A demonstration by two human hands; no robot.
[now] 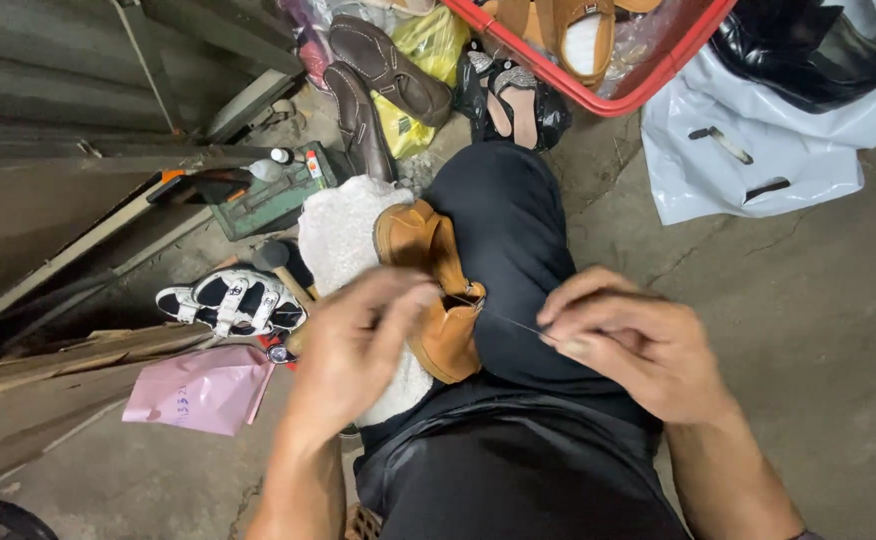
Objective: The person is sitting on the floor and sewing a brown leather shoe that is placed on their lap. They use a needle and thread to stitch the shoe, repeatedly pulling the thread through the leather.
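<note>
Here, the left hand (358, 335) is hovering over a tan shoe (436, 285), its fingers curled and blurred; the fingertips are meeting the shoe's edge, though whether they are pinching anything I cannot tell. The right hand (623, 345) is sitting just beside it over the lap, thumb and forefinger pressed together on a thin thread (518, 325) that is running taut toward the shoe. The shoe is lying on the person's knee, partly on a white cloth (343, 235) and against the black trouser leg (508, 240).

Left of the knee, on the concrete floor (808, 300), a pink paper bag (198, 390) is lying flat, and a black-and-white sandal (233, 300) is resting near a hammer (283, 265). Farther out, a green tray (268, 195) is holding small bottles. Beyond it, two brown shoes (378, 85) are leaning on a yellow bag (428, 50). At the top, a red basket (648, 75) is holding more tan footwear, and a white plastic bag (758, 140) is spreading out beside it with black shoes (808, 45) on top.
</note>
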